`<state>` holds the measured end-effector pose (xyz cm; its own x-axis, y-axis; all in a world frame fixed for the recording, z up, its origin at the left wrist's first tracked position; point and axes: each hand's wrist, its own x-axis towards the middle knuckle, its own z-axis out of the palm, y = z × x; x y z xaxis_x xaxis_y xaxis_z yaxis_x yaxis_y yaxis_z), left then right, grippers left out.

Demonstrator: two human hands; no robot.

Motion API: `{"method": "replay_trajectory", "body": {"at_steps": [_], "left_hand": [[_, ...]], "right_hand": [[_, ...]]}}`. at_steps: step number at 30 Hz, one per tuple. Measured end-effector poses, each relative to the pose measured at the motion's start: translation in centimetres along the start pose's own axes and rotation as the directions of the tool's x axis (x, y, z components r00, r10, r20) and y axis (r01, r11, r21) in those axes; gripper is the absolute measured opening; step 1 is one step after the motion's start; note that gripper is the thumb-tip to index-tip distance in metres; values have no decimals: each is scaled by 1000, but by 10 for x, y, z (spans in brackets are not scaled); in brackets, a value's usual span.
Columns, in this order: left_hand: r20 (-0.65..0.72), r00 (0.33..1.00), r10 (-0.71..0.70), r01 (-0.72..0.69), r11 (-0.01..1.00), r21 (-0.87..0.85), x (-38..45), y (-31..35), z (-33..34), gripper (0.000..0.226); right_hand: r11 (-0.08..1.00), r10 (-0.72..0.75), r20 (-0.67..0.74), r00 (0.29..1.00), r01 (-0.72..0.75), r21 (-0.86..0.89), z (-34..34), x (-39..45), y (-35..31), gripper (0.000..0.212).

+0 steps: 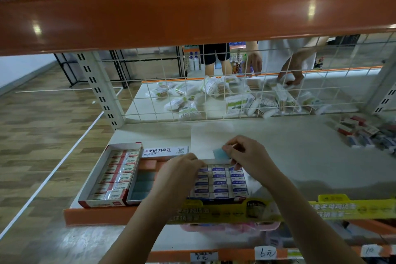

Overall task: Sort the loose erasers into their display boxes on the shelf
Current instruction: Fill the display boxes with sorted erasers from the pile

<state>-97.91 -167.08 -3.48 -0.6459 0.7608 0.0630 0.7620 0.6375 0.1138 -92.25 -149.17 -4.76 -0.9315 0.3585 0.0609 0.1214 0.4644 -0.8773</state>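
Erasers in blue-and-white paper sleeves (220,182) fill the rightmost of three display boxes standing side by side at the front of the pale grey shelf (300,156), packed in neat rows. The right hand (248,156) hovers over the back edge of that box, its thumb and fingers pinching a small flat light-blue eraser (220,153) by one end. The left hand (180,173) lies over the box's left side with its fingers curled down onto the rows; whether it grips anything there cannot be told. Just to the left stands the middle box (143,184), holding bare orange and grey-blue erasers, with a white upright lid printed in Korean lettering (165,151) at its back. Touching that one on its left is a red-and-white cardboard box (111,176) of red-banded sleeved erasers. Well apart, at the shelf's far right, lies a loose heap of mixed sleeved erasers (368,133). A yellow printed price strip (342,210) runs along the orange front lip. Behind a white wire grid (192,96), packets of cotton swabs (235,98) lie scattered, and another person's hand (254,62) reaches toward them.
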Motion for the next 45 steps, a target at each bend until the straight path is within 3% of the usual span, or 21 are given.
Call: {"method": "replay_trajectory", "body": {"at_steps": [4, 11, 15, 19, 26, 30, 45], "left_hand": [[-120, 989, -87, 75, 992, -101, -32, -24, -14, 32], [12, 990, -138, 139, 983, -123, -69, -59, -4, 31], [86, 991, -106, 117, 984, -133, -76, -66, 5, 27], [64, 994, -91, 99, 986, -137, -75, -71, 11, 24], [40, 996, -78, 85, 976, -203, -76, -76, 18, 20], [33, 996, -82, 87, 972, -218, -76, -77, 18, 21], [91, 994, -66, 81, 980, -179, -75, -73, 13, 25]], "right_hand": [[999, -42, 47, 998, 41, 24, 19, 13, -21, 5], [999, -38, 201, 979, 30, 40, 71, 36, -53, 15], [997, -1, 306, 952, 24, -73, 98, 44, -63, 27], [949, -9, 380, 925, 128, -289, 114, 48, -66, 42], [844, -39, 359, 933, 223, -488, 127, 50, -67, 32], [712, -54, 378, 924, 301, -634, 124, 50, -65, 23], [567, -209, 366, 907, 417, -710, 143, 45, -56, 13]]}}
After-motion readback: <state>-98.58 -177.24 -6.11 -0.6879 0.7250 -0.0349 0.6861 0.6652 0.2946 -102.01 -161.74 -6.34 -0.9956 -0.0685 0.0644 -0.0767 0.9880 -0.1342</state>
